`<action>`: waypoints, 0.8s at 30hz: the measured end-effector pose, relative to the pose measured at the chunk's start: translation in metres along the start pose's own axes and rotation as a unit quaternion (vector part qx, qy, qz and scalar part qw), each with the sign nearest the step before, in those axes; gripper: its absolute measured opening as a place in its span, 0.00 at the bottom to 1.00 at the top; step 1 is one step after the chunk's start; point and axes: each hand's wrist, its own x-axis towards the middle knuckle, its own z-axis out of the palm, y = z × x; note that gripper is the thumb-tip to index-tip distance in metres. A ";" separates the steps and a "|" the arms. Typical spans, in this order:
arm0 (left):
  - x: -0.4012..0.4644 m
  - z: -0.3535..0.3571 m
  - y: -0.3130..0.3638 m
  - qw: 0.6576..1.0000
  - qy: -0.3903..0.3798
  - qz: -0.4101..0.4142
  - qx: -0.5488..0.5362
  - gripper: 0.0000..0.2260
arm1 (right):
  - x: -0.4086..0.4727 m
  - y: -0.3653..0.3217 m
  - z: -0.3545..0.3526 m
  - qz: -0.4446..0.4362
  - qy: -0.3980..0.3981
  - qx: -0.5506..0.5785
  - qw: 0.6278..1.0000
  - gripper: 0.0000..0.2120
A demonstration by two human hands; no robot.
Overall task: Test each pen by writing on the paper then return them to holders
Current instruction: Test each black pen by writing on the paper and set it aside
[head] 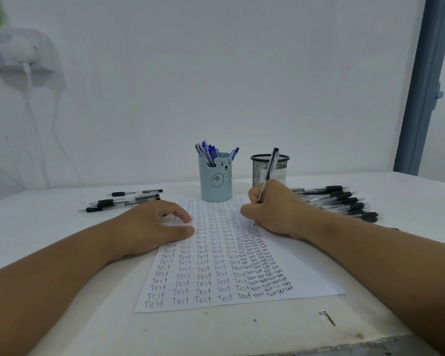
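A white sheet of paper lies in the middle of the table, covered with columns of the word "Test". My right hand grips a black pen with its tip down on the upper right of the sheet. My left hand rests on the paper's upper left edge, fingers loosely bent, holding nothing. Behind the sheet stands a light blue bear holder with several blue pens. To its right is a black mesh holder.
Several black pens lie piled on the table right of my right hand. A few more black pens lie left of the sheet. The white wall is close behind. The table's front edge runs along the bottom.
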 end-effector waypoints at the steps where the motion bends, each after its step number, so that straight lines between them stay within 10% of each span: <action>1: 0.000 0.000 0.000 1.000 -0.001 -0.001 0.000 0.15 | 0.000 0.001 0.000 0.001 0.003 0.001 1.000 0.20; 24: 0.001 0.000 -0.002 1.000 -0.003 0.001 -0.005 0.17 | 0.001 0.002 -0.002 -0.026 -0.005 -0.012 1.000 0.21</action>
